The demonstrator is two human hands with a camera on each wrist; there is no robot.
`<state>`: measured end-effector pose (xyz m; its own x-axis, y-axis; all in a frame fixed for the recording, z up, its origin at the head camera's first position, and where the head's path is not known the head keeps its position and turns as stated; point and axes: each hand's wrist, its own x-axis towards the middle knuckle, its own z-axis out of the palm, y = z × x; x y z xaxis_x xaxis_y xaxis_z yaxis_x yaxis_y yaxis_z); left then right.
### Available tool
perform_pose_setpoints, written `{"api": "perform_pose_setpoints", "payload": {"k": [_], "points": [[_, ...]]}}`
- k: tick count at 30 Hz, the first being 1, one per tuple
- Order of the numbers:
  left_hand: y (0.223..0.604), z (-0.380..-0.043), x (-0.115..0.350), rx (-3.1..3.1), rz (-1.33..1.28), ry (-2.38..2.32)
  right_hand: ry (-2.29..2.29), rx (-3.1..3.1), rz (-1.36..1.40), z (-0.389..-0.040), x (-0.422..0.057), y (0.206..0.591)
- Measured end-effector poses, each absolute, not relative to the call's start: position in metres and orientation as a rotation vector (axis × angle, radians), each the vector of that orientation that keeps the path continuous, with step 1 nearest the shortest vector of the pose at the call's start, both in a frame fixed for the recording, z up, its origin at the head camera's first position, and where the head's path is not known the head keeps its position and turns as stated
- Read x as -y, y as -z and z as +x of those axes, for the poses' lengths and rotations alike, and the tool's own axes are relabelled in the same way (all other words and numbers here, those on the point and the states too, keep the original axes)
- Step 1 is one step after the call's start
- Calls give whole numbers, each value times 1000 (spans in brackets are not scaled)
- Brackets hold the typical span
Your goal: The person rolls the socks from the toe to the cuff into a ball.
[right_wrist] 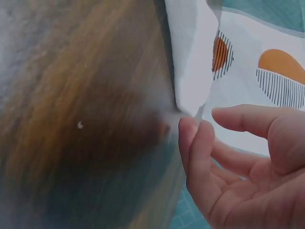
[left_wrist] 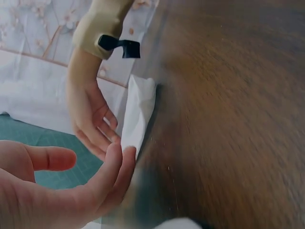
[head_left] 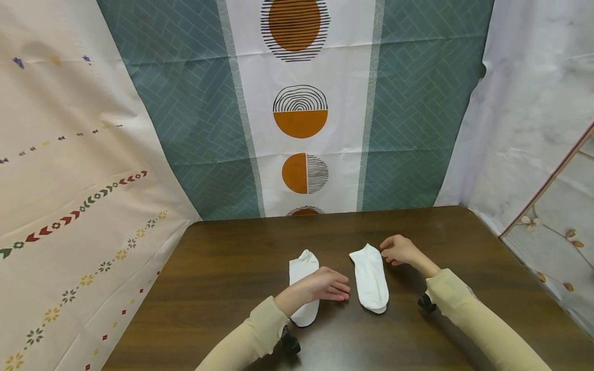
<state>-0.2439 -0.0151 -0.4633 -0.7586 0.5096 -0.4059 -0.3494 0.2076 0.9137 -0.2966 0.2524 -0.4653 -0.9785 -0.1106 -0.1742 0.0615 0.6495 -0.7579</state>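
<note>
Two white ankle socks lie flat on a brown wooden table point(head_left: 223, 288), side by side with cuffs toward the back. My left hand point(head_left: 322, 285) reaches across the left sock point(head_left: 303, 265), hiding its middle, with straight fingers pointing at the right sock point(head_left: 370, 281). Just right of that sock's cuff end is my right hand point(head_left: 400, 251), its fingers loosely bent. In the right wrist view a gap shows between thumb and fingertips point(right_wrist: 187, 129), which are close to the sock point(right_wrist: 191, 52). Nothing is held in either hand.
Behind the table hangs a green and white curtain point(head_left: 301, 72) with orange circles. A cream patterned cloth point(head_left: 83, 180) hangs on the left and a pale floral one point(head_left: 533, 129) on the right. Each wrist carries a small black mount point(head_left: 290, 341).
</note>
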Motion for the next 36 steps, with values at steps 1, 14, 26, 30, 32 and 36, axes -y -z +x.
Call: {"api": "perform_pose_setpoints", "payload": {"k": [1,14,26,30,32,36], "points": [[463,-244,14,-1810,143,-1635,1235,-2674,-37,-297,-251,465],[467,-242,2,-1745,52,-1729,1055,-2807,40,-300,-237,471],[468,-250,-5,-1738,-7,-1815,1060,-2830,7,-300,-228,467],[471,-254,-8,-1770,-28,-1834,1164,-2768,-33,-299,-228,465],[471,-255,-9,-1775,-33,-1841,1255,-2706,-50,-298,-228,464],[471,-256,-11,-1769,-37,-1833,1535,-2425,-93,-299,-227,466]]}}
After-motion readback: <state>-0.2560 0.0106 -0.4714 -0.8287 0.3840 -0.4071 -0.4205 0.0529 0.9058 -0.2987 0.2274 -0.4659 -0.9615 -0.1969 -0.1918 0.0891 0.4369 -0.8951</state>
